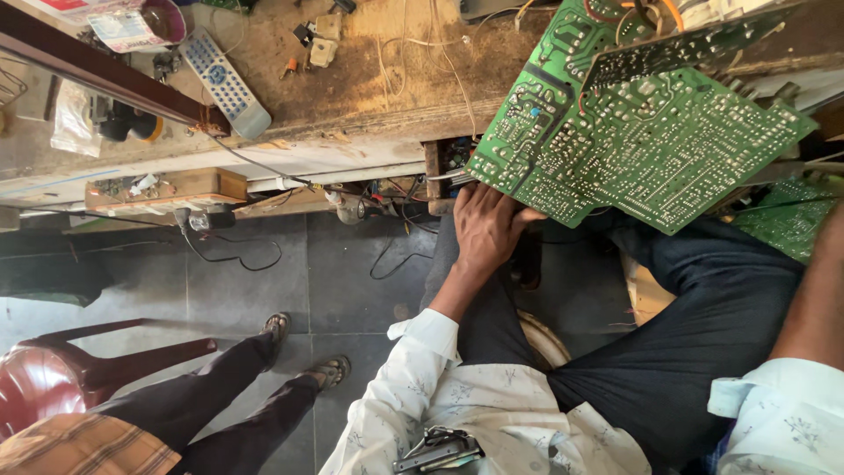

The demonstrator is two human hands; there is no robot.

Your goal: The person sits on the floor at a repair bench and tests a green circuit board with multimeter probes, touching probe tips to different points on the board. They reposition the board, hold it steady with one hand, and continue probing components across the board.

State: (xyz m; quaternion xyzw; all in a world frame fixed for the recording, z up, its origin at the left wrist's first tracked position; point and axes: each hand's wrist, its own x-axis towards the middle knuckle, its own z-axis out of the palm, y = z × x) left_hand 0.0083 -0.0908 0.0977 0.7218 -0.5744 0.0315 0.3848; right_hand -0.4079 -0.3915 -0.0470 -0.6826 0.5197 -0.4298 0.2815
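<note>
A large green circuit board (642,141), solder side up, lies tilted over my lap and the edge of a worn wooden workbench (369,97). My left hand (488,224) grips the board's lower left edge, fingers tucked beneath it. Only my right forearm (813,299) shows at the right edge; the hand itself is hidden behind the board. A second dark circuit board (686,44) rests on top at the upper right. My legs in dark trousers (686,334) sit below the board.
A grey remote control (224,81), small parts and wires lie on the bench. Another person's legs in dark trousers and sandals (303,352) stand at the lower left beside a red plastic chair (53,374). Cables trail over the grey tiled floor (343,273).
</note>
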